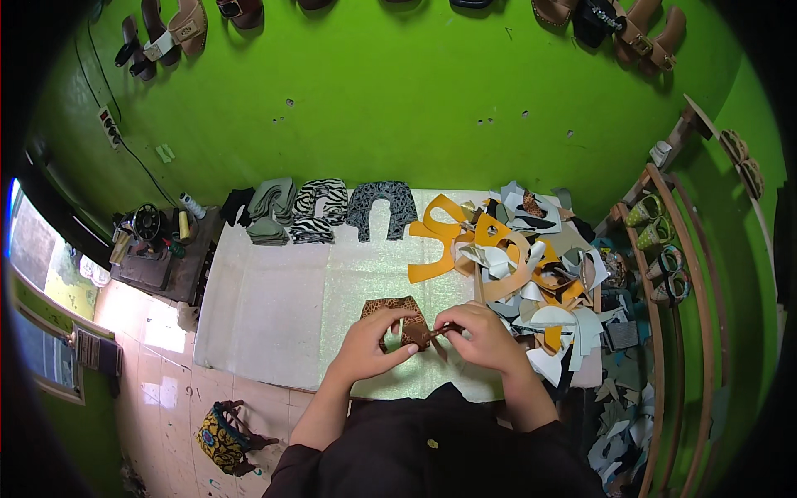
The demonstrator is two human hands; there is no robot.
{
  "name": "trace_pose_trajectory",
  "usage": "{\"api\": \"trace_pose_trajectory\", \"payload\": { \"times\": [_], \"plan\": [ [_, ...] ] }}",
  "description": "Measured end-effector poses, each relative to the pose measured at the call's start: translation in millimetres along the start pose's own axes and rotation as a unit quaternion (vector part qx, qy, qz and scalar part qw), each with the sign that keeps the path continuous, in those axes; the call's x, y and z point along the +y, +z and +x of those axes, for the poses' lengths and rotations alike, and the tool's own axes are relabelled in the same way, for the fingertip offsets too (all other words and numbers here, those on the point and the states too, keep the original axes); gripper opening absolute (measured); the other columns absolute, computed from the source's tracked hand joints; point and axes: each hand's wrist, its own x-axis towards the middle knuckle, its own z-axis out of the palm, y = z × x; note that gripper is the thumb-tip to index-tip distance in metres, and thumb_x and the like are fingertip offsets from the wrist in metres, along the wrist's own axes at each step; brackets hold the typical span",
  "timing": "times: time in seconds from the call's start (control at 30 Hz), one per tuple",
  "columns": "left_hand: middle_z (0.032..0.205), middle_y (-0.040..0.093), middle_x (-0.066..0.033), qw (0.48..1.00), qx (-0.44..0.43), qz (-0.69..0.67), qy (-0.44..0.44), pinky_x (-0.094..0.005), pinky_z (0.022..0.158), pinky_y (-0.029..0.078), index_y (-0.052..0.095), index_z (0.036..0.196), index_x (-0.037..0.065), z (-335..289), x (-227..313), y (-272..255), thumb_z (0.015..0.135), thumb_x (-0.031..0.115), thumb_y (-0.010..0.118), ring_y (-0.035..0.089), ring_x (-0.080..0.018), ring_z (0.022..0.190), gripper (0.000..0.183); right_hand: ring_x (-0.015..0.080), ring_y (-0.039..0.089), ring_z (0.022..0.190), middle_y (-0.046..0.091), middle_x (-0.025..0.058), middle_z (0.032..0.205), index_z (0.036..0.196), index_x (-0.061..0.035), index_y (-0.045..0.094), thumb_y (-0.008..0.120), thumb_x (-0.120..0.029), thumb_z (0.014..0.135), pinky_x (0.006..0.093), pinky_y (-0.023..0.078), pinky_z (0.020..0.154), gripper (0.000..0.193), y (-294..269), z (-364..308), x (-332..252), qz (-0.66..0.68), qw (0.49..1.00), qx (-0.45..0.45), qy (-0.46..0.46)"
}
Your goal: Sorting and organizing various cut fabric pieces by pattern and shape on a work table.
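A leopard-print, arch-shaped cut piece of material (387, 307) lies at the table's near edge, in front of my body. My left hand (372, 339) is closed on it, fingers over its top and thumb along its near side. My right hand (476, 335) pinches the piece's right end, where a dark brown part sticks out between finger and thumb. Part of the piece is hidden under my left hand. Beyond it, stacked cut pieces lie in a row along the wall: black (237, 207), grey-green (271, 204), zebra-striped (319, 201) and dark grey patterned (381, 205).
Orange (432, 259), white and grey offcuts heap over the right of the white table (266, 332). More scraps (618, 432) fill the floor beside a wooden rack (693, 315). A sewing machine (148, 224) stands at left, a patterned stool (222, 440) below. Sandals (187, 26) hang above.
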Motion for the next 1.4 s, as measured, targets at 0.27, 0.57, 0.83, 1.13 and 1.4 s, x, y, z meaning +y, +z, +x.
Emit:
{"api": "trace_pose_trajectory", "payload": {
  "times": [0.27, 0.57, 0.83, 1.13, 1.4],
  "plan": [
    [0.098, 0.061, -0.0089, 0.986, -0.028, 0.116, 0.118, -0.0381, 0.087, 0.039, 0.057, 0.112, 0.009, 9, 12, 4, 0.071, 0.031, 0.072, 0.055, -0.0267, 0.096, 0.049, 0.023, 0.056, 0.082, 0.06, 0.004, 0.082, 0.101, -0.0103, 0.058, 0.059, 0.004, 0.064, 0.0344, 0.042, 0.078, 0.039, -9, 9, -20, -0.082, 0.989, -0.086, -0.093],
    [0.078, 0.057, -0.0053, 0.934, 0.177, 0.24, 0.195, -0.0343, 0.066, 0.042, 0.065, 0.086, 0.008, 1, 7, 14, 0.066, 0.029, 0.074, 0.055, -0.0238, 0.074, 0.031, 0.0285, 0.057, 0.079, 0.059, 0.0112, 0.084, 0.092, -0.0027, 0.058, 0.058, 0.007, 0.067, 0.0368, 0.046, 0.071, 0.027, -1, 7, -2, -0.13, 0.981, 0.145, -0.028],
    [0.088, 0.05, -0.0094, 0.947, 0.054, 0.023, 0.315, -0.0326, 0.076, 0.039, 0.061, 0.078, 0.008, 0, -18, -6, 0.063, 0.03, 0.078, 0.049, -0.0253, 0.086, 0.032, 0.0268, 0.053, 0.071, 0.053, 0.0089, 0.074, 0.073, -0.0031, 0.056, 0.06, 0.006, 0.063, 0.0356, 0.044, 0.064, 0.014, 1, 7, -4, -0.121, 0.976, 0.179, -0.032],
    [0.078, 0.053, -0.0071, 0.947, 0.193, 0.061, 0.249, -0.0341, 0.081, 0.042, 0.059, 0.087, 0.007, 9, 19, 28, 0.063, 0.01, 0.076, 0.054, -0.0225, 0.079, 0.029, 0.0217, 0.049, 0.068, 0.049, 0.0036, 0.072, 0.067, -0.0088, 0.052, 0.065, -0.01, 0.063, 0.0338, 0.038, 0.061, 0.014, 11, 13, -16, -0.189, 0.962, 0.118, -0.156],
    [0.081, 0.054, -0.0133, 0.833, 0.406, 0.205, 0.314, -0.0368, 0.069, 0.043, 0.046, 0.068, 0.005, 10, -4, 24, 0.058, -0.007, 0.06, 0.055, -0.0277, 0.08, 0.021, 0.0222, 0.052, 0.071, 0.051, 0.0054, 0.074, 0.073, -0.0063, 0.056, 0.065, -0.006, 0.064, 0.0341, 0.041, 0.065, 0.013, 9, 14, -12, -0.185, 0.961, 0.127, -0.162]
  ]
}}
